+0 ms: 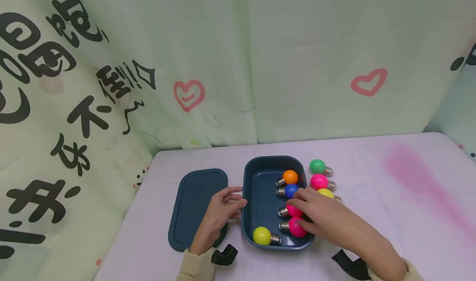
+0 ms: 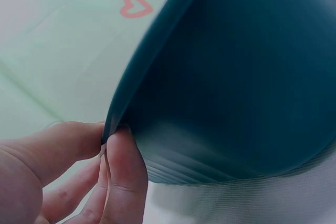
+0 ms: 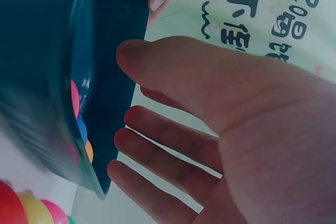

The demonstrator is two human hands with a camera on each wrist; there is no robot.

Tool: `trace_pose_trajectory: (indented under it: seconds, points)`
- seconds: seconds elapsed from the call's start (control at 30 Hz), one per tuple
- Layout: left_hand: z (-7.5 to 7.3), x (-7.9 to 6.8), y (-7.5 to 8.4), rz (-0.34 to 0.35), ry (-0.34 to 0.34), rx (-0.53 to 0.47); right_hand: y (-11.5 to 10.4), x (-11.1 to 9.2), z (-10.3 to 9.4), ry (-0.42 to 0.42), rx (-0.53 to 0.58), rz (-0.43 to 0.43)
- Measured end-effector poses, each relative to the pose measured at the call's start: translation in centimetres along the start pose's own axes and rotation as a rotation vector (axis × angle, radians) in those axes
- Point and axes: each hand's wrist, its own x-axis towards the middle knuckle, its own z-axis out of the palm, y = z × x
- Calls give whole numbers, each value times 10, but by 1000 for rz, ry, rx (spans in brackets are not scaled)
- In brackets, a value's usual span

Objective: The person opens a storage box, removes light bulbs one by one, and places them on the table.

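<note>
A dark blue plastic container (image 1: 261, 204) stands on the table with several coloured light bulbs inside. My left hand (image 1: 223, 208) is at its left side, and the left wrist view shows thumb and fingers pinching the rim (image 2: 140, 69). My right hand (image 1: 316, 210) reaches over the right wall, above the row of bulbs: orange (image 1: 291, 176), blue (image 1: 291, 189), and pink bulbs (image 1: 297, 227). In the right wrist view that hand (image 3: 210, 124) has loosely bent, spread fingers with nothing between them. A yellow bulb (image 1: 262, 235) lies at the container's near left corner.
A matching dark blue lid (image 1: 197, 202) lies left of the container. Right of it lie a green bulb (image 1: 317, 166), a pink bulb (image 1: 319, 182) and a yellow bulb (image 1: 325, 193). The right wrist view also shows a red bulb (image 3: 10, 208). A printed curtain (image 1: 297, 66) hangs behind the table.
</note>
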Motion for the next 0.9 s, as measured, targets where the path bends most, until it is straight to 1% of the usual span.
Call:
trace_pose_trajectory:
  seconds: [0.23, 0.33, 0.63, 0.9]
  points:
    - [1, 0, 0, 0, -2, 5, -7, 6, 6, 17, -50, -80]
    - [1, 1, 0, -5, 2, 3, -11, 9, 9, 25, -50, -93]
    - [0, 1, 0, -13, -1, -7, -20, 15, 19, 11, 5, -111]
    - [0, 0, 1, -17, -3, -8, -28, 22, 25, -16, -9, -144]
